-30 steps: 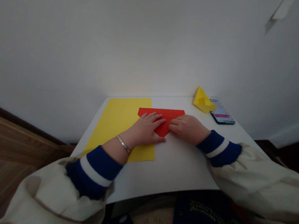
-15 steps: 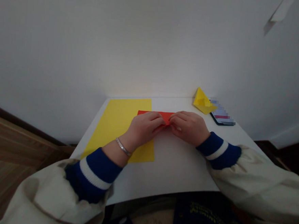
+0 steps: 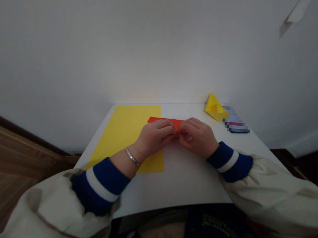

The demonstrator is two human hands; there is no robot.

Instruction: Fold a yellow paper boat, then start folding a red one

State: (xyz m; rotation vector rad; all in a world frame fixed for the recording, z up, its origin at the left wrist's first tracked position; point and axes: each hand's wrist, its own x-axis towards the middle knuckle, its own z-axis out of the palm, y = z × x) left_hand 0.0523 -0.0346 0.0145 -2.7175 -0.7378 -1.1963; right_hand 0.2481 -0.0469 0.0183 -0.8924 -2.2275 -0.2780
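Observation:
Both of my hands pinch a piece of red paper (image 3: 172,122), whose straight far edge shows above my fingers. My left hand (image 3: 156,135) is closed on its near side, left of the middle. Close beside it, my right hand (image 3: 197,136) grips the same paper, fingertips nearly touching the left ones. Most of the near part of the red paper is hidden behind my fingers. Partly beneath my left hand and wrist lies a flat yellow sheet (image 3: 122,131) on the table.
A folded yellow paper boat (image 3: 214,109) stands at the back right of the white table (image 3: 181,186), overlapping a phone (image 3: 237,124) whose screen is blurred out. The wall (image 3: 152,53) rises directly behind the table. Wooden furniture (image 3: 10,174) is at the left.
My right hand has come slightly left, toward my left hand. The red paper's far edge has shifted and tilted a little. The yellow boat, phone and yellow sheet stay put.

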